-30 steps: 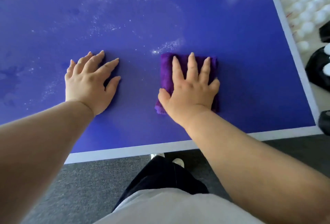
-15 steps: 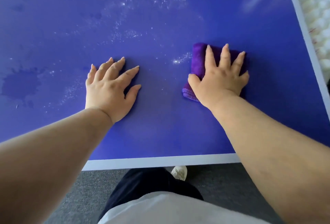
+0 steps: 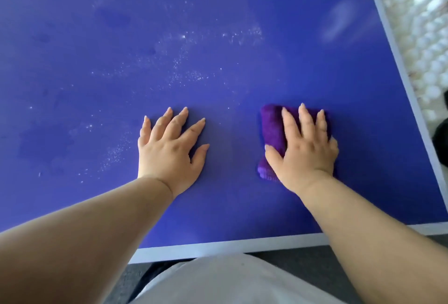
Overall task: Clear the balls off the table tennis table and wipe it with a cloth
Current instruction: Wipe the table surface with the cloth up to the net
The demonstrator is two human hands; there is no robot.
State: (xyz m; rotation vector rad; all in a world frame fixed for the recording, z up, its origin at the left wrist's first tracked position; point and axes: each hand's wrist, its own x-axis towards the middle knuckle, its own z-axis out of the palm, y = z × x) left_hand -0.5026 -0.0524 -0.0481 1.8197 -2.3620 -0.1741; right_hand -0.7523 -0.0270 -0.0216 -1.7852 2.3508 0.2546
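Observation:
The blue table tennis table [image 3: 218, 73] fills the view, with white specks and darker damp patches across its left and middle. A folded purple cloth [image 3: 271, 131] lies flat on it at the right. My right hand [image 3: 305, 148] presses down on the cloth with straight, spread fingers. My left hand [image 3: 169, 151] rests flat on the bare table surface to the left of the cloth, fingers spread. No balls lie on the visible part of the table.
A heap of several white balls [image 3: 426, 36] lies past the table's white right edge line [image 3: 400, 66]. The near white edge [image 3: 218, 246] runs just in front of my body. A dark object [image 3: 442, 131] sits at the far right below the balls.
My right hand has slid the cloth to the right across the table and shifted it slightly. My left hand stayed planted; the view moved closer over the table.

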